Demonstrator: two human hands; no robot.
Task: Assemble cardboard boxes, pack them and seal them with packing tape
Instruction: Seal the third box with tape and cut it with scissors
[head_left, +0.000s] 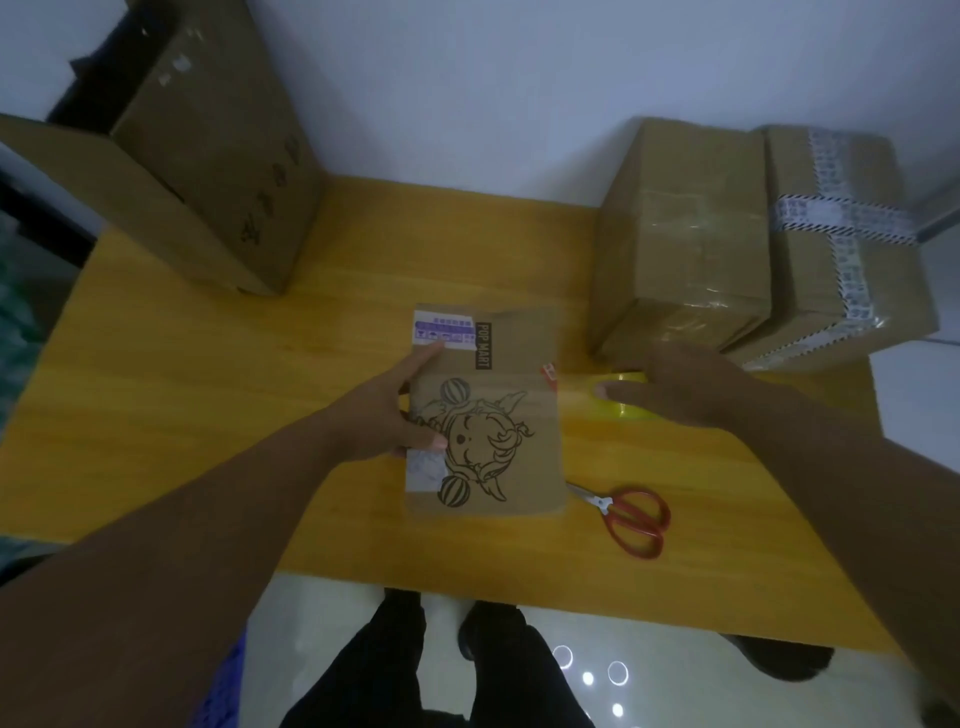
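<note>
The printed cardboard box (498, 415) lies flat near the middle of the yellow surface (208, 389), its long edges running away from the person. The left hand (384, 415) has it by the left edge: the grip pinches the cardboard, thumb on the printed top and forefinger stretched along the edge toward the label at the far corner. The right hand (680, 384) lies over the tape roll (626, 410), which sits just beside the box's right edge; the thumb crosses the roll, the fingers are hidden, so I cannot tell whether this grip is closed on it. Red-handled scissors (628, 512) lie near the box's near right corner, blades pointing at it, close to the front edge of the surface. A tall brown carton (208, 171) stands at the far left corner, and two taped boxes (680, 234) (852, 249) stand side by side, touching, at the far right, the outer one at the right edge. Bare surface shows left of the printed box, and between it and the wall
</note>
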